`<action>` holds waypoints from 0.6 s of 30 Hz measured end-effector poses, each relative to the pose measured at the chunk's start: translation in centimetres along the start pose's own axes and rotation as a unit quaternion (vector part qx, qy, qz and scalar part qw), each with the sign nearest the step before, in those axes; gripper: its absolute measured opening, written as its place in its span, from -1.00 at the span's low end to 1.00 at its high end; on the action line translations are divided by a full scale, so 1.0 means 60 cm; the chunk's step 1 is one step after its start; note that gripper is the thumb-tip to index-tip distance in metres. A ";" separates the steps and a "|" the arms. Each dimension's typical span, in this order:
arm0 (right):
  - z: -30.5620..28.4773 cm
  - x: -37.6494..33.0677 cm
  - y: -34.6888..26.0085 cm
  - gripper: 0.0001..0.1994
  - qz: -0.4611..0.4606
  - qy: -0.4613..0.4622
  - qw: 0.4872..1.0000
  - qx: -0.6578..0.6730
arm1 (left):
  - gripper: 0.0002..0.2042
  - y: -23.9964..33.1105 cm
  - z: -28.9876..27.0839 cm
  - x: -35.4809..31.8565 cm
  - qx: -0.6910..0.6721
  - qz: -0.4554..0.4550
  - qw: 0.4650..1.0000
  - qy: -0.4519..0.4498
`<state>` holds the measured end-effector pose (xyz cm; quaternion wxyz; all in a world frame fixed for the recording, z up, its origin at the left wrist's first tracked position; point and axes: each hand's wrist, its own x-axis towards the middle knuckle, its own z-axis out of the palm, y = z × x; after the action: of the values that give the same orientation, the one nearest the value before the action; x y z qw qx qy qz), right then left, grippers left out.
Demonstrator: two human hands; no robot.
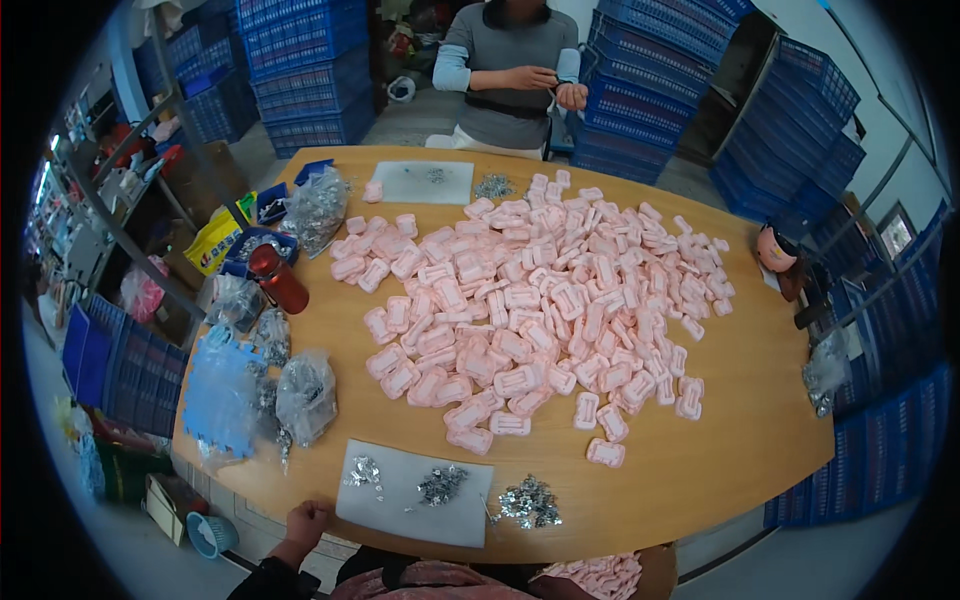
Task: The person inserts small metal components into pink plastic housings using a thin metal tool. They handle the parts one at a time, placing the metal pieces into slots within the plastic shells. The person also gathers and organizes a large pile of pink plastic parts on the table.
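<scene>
The left hand (305, 522) is curled closed, empty, at the tabletop (740, 400) edge beside the grey mat (400, 505) of metal clips (440, 485), kept within reach; the right hand is unseen.

Parts (530, 300): pale pink. Table (740, 400): tan wood. Mats (415, 495): light grey. Metal bits (528, 503): silvery. Crates (300, 70): blue. Bottle (277, 278): red, dark cap. Foam tile (222, 395): light blue. Pouch (215, 240): yellow, possibly printed.

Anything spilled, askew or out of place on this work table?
Mostly orderly. One heap of small metal parts lies on bare wood beside the grey mat rather than on it. The pink plastic pieces sprawl loosely across the table.
</scene>
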<state>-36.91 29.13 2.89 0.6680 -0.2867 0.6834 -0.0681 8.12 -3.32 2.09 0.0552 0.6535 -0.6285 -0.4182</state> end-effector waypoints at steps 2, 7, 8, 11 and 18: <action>-0.014 -0.003 0.018 -0.54 -0.019 0.010 1.000 0.000 | -0.75 0.019 0.004 -0.053 0.073 -0.055 0.995 -0.050; -0.054 0.006 -0.006 -0.55 -0.059 0.056 0.997 0.008 | -0.58 -0.034 0.067 -0.129 0.136 0.017 0.972 -0.191; -0.057 0.015 -0.021 -0.55 -0.067 0.075 0.995 0.011 | -0.56 -0.020 0.076 -0.134 0.120 0.005 0.970 -0.210; -0.065 0.039 -0.053 -0.55 -0.082 0.133 0.988 0.010 | -0.57 0.038 0.097 -0.129 0.103 0.031 0.962 -0.253; -0.061 0.098 -0.132 -0.57 -0.085 0.237 0.968 0.001 | -0.53 -0.069 0.110 -0.047 0.192 0.091 0.913 -0.349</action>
<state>-37.65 18.67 1.89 0.4790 -0.3187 0.7952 -0.1914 7.64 2.98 -3.26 -0.2567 0.4040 -0.7326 -0.4839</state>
